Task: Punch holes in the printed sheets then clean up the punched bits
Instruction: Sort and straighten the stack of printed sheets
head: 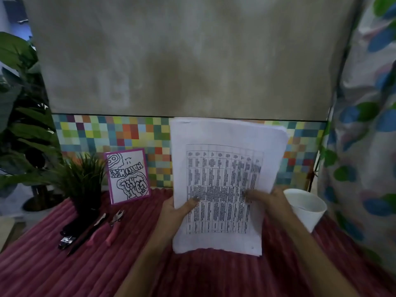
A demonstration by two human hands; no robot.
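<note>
Above the middle of the desk, a stack of printed sheets was held upright, its lower edge just over the ribbed pink cloth and its top reaching the strip of coloured tiles on the wall. The front sheet carried a dense table of small text, too blurred to read. The left hand gripped the stack at its left edge, fingers curled behind the paper and the thumb laid on the front. The right hand held the right edge the same way, thumb on the print, fingers hidden behind.

Just beside the right hand stood a white cup, tilted in the wide view. On the left part of the desk lay a pink-handled plier-like tool, a dark pen beside it and a black tool with a metal end nearer the edge. Behind them stood a small potted plant and a purple-bordered card with bold black lettering, leaning against the tiles. A leaf-patterned curtain hung at the right.
</note>
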